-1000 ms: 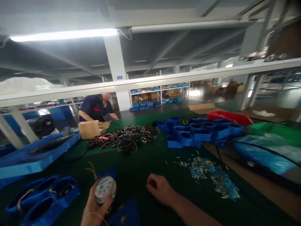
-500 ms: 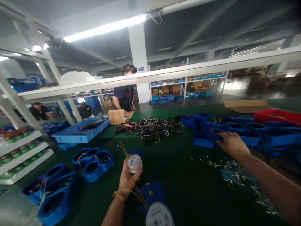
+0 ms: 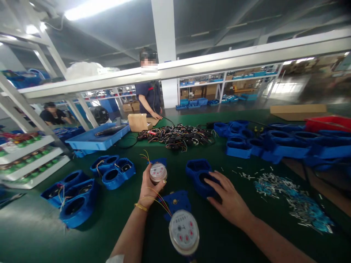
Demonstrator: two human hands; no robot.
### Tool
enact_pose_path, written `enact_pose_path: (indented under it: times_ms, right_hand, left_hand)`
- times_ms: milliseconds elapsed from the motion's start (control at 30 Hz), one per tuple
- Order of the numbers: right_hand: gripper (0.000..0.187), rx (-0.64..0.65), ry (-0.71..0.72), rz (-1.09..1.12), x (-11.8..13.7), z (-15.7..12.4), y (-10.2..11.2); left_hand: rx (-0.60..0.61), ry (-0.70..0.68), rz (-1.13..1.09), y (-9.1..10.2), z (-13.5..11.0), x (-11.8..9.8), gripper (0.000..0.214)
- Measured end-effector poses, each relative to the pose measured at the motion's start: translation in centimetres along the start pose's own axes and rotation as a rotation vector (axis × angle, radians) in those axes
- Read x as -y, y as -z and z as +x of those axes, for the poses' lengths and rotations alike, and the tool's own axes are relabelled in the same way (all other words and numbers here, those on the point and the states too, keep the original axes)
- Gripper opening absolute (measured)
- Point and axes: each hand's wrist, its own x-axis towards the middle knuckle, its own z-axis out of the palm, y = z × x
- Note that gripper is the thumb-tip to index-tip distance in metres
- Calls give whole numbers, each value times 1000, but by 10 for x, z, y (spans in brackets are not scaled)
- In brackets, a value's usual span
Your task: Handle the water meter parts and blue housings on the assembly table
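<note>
While the left hand (image 3: 149,188) holds a small round meter dial (image 3: 158,172) up off the green bench (image 3: 115,215), grip closed around its lower body with thumb and fingers wrapped, thin yellow and red wires (image 3: 157,197) trail from the dial down past the wrist. Right hand (image 3: 229,199) lies palm down on a blue plastic housing (image 3: 199,171), fingers spread over its near end and fingertips touching the rim of one of its round openings; it looks like a loose, mostly open grip resting on the part, not clamped. That housing sits on the bench just right of the held dial, near the middle. A second, larger meter dial (image 3: 184,232) with red pointers stands close to the camera, between the two forearms, beside a flat blue base piece (image 3: 177,201). More blue housings (image 3: 113,171) lie left of the left hand, with another cluster (image 3: 74,197) further left. A long row of blue housings (image 3: 274,142) runs along the right side. Loose small white and blue bits (image 3: 290,197) are scattered right of the right hand. A pile of black wired parts (image 3: 178,135) sits mid-bench at the back, near a cardboard box (image 3: 138,122) and a blue tray (image 3: 95,137). A person in a dark shirt (image 3: 148,98) stands behind the box, one hand on the bench.
</note>
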Motion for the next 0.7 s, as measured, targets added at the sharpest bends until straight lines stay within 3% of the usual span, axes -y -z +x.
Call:
enact_pose_path:
  times_ms: [133, 200, 333, 433, 600, 700]
  right_hand:
    - [58, 101, -285, 178, -9, 0, -8]
    - [56, 163, -349, 232, -13, 1, -9]
    - [57, 191, -343, 260, -14, 2, -10]
    - [62, 195, -342, 284, -14, -1, -11]
    - [68, 176, -335, 361, -17, -1, -12]
    - [69, 149, -332, 379, -16, 0, -11]
  left_hand:
    - [-90, 6, 33, 12, 0, -9, 87]
    - [-136, 20, 47, 20, 0, -18, 79]
    - [-166, 43, 84, 36, -11, -42, 57]
    - [-182, 47, 133, 44, -36, -66, 46]
    - [-325, 74, 354, 59, -87, -108, 42]
    - [-354, 64, 584, 69, -109, -116, 48]
